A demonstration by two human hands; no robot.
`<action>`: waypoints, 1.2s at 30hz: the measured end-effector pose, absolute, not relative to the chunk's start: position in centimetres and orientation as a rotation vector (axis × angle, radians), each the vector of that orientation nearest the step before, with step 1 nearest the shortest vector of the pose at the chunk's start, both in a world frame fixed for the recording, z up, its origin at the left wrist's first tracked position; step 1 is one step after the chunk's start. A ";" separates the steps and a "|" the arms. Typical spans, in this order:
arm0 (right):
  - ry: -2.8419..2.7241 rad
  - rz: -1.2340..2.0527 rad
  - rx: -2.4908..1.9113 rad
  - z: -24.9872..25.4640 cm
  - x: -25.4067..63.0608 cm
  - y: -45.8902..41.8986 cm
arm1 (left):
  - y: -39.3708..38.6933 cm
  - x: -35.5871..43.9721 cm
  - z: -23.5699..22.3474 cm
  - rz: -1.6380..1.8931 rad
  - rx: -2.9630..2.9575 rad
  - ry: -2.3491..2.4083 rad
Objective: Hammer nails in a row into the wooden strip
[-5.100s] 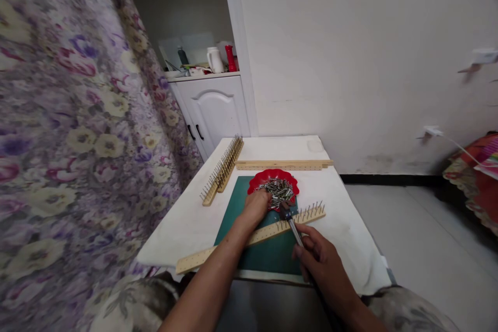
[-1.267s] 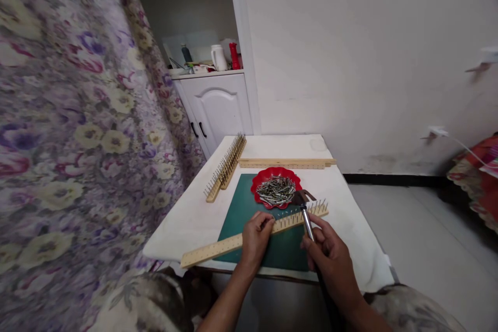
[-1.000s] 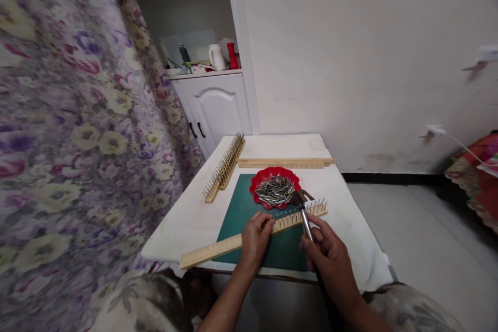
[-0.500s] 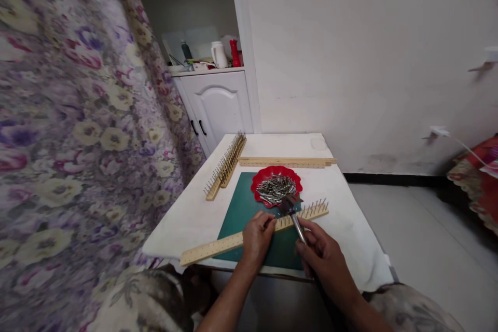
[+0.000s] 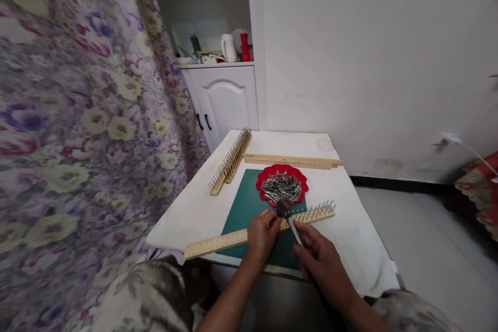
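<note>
My left hand is closed in a pinch over a pale wooden strip, on a nail mostly hidden by the fingertips and the hammer head. My right hand is wrapped round the metal handle of a hammer. The hammer's dark head is right by my left fingertips, above the strip. Several nails stand up from the strip's right end, while small holes dot its left part. Under the strip lies a green mat. Just beyond, a red scalloped bowl holds many loose nails.
Nail-studded strips lie at the table's left side. More wooden strips lie across the back of the white-covered table. A floral curtain hangs at the left, beside a white cabinet. A wall stands behind the table.
The view has turned slightly left, so everything sits a little further right. The hammer head has come down and closer to my left fingertips. My left hand keeps its pinch at the strip.
</note>
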State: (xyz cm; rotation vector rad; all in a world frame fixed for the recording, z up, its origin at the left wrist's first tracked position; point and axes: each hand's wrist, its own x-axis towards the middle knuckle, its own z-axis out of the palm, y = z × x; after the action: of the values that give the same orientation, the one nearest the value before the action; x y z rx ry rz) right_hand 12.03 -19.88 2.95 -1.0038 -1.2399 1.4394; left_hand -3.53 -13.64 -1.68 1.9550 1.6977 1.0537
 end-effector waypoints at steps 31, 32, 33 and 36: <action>-1.199 1.418 -0.988 3.4 12.4 -20.4 | -13.7 -3.7 -1.7 1.058 1.924 1.681; -1.204 1.422 -0.987 3.3 12.2 -20.4 | -13.7 -3.7 -1.7 1.059 1.927 1.684; -1.211 1.430 -0.987 3.2 12.1 -20.4 | -13.7 -3.7 -1.7 1.061 1.927 1.689; -1.239 1.463 -0.986 2.9 11.9 -20.3 | -13.7 -3.7 -1.7 1.071 1.925 1.702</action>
State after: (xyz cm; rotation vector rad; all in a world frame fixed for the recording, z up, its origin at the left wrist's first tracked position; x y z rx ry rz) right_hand 11.85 -20.26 2.89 -0.9862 -1.2385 1.4628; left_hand -3.72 -13.71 -1.72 1.9252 1.7017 1.0713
